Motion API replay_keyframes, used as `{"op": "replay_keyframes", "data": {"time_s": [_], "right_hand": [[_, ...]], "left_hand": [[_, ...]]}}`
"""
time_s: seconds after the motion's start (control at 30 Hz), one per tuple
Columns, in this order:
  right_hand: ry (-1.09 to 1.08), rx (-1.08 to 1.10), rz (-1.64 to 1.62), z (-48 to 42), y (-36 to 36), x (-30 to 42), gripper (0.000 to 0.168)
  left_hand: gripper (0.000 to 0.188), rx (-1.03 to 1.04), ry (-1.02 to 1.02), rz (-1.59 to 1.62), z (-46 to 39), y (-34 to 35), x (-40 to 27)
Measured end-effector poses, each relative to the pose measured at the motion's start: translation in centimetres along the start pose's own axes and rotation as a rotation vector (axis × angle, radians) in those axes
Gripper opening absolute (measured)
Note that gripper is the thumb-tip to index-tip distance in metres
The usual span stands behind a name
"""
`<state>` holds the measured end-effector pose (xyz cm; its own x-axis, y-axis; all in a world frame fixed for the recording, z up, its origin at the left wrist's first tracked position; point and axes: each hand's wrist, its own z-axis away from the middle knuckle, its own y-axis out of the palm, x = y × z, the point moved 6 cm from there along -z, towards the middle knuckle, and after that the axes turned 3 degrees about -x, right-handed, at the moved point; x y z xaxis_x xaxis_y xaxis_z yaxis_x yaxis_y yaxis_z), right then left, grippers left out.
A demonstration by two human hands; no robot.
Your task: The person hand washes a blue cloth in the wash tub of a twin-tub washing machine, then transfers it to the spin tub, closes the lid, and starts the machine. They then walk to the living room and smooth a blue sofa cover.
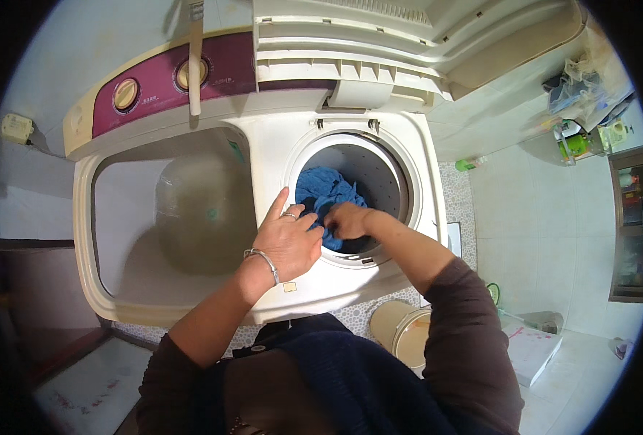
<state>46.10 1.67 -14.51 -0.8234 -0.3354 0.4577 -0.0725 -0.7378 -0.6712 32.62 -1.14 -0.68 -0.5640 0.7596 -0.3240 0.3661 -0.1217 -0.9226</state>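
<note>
Blue cloth (327, 187) lies bunched in the perforated spin tub (384, 168) of a twin-tub washing machine. My right hand (348, 220) reaches down into the tub with its fingers curled on the cloth; its fingertips are partly hidden. My left hand (291, 236), wearing a ring and a silver bangle, rests at the left front rim of the spin opening. Its index finger extends along the rim, and the other fingers bend over the edge beside the cloth. To the left is the wash tub (174, 149), holding cloudy water.
The cream lid (348, 41) stands raised behind the spin tub. Two knobs (126, 95) sit on the maroon control panel (161, 81), with a stick-like handle (194, 70) in front. A beige bucket (392, 321) stands on the pebble-patterned floor. A green-capped bottle (469, 163) is by the tiled wall.
</note>
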Motion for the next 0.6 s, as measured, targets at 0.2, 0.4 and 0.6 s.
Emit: {"op": "replay_keyframes", "data": {"time_s": [0.2,0.4,0.6], "right_hand": [[0.098,-0.578,-0.326,11.6,-14.1,2.0,0.019],[-0.024,-0.631,0.222,14.4,-20.5,5.5,0.015],[0.209,0.047,0.402,4.6,-5.8,1.5,0.057]], "left_hand": [[0.018,0.0,-0.025,-0.026,0.0,0.2,0.1],[0.022,-0.003,-0.097,0.005,0.2,-0.2,0.3],[0.02,-0.125,-0.046,0.093,-1.0,-0.6,0.5]]}}
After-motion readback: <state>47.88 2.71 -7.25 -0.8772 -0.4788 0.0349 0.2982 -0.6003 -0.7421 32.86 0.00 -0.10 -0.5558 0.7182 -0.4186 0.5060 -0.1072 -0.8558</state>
